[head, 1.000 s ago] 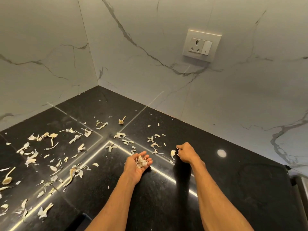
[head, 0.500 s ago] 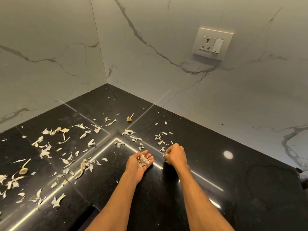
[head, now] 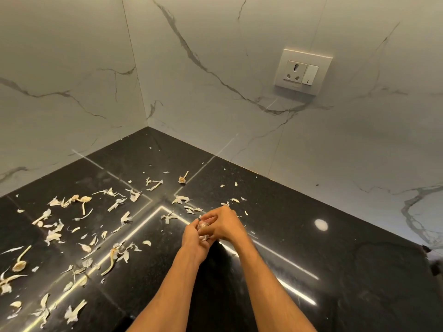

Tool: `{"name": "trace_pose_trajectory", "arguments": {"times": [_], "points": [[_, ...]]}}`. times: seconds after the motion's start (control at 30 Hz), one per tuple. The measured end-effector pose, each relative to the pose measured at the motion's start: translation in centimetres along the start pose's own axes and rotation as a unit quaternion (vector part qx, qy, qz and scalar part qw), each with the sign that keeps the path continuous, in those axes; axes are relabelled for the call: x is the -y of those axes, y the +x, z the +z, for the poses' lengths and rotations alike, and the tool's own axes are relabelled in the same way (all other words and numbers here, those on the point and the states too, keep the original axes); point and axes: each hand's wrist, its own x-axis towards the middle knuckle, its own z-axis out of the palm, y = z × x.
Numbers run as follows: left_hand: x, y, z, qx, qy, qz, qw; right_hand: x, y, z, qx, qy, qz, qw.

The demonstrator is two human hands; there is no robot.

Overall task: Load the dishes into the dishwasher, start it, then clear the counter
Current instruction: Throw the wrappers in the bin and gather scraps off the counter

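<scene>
My left hand (head: 193, 239) cups peels (head: 202, 232); right hand (head: 225, 225) covers them, grip I cannot tell; scattered peels (head: 53, 236) litter left side of the counter (head: 323, 264)

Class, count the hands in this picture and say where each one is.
2. The left hand cups peels above the counter, near the middle. The right hand lies against it from the right, fingers over the same peels. None seem hidden.

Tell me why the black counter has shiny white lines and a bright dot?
Head view: that's glare, probably overhead lights mirrored in the polished counter as long streaks and a round spot; the scattered peels look sharp, not blurred.
</scene>
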Motion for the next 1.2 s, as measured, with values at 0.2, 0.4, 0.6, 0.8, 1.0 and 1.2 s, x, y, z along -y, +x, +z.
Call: {"name": "trace_pose_trajectory", "arguments": {"times": [0.2, 0.4, 0.6, 0.8, 1.0, 1.2], "points": [[-0.4, 1.2, 0.9, 0.032, -0.017, -0.012, 0.999, -3.2, 1.5, -4.2, -0.154, 0.128, 0.047, 0.979], [-1.2, 2.2, 0.7, 0.033, -0.010, -0.017, 0.999, -6.4, 5.2, -7.1, -0.170, -0.081, 0.090, 0.978], [-2.5, 3.2, 1.4, 0.033, 0.000, -0.014, 0.999, -3.8, 7.6, -7.3, -0.072, -0.231, 0.048, 0.969], [-3.3, 3.5, 2.1, 0.036, -0.010, -0.019, 0.999, -2.9, 7.0, -6.4, 0.031, -0.295, -0.028, 0.955], [-3.2, 2.7, 1.7, 0.045, 0.007, -0.025, 0.999, -2.4, 4.9, -6.9, 0.072, -0.326, 0.021, 0.942], [-3.6, 1.7, 0.6, 0.057, 0.010, -0.036, 0.998, -2.4, 3.6, -5.1, 0.011, -0.326, 0.045, 0.944]]}}
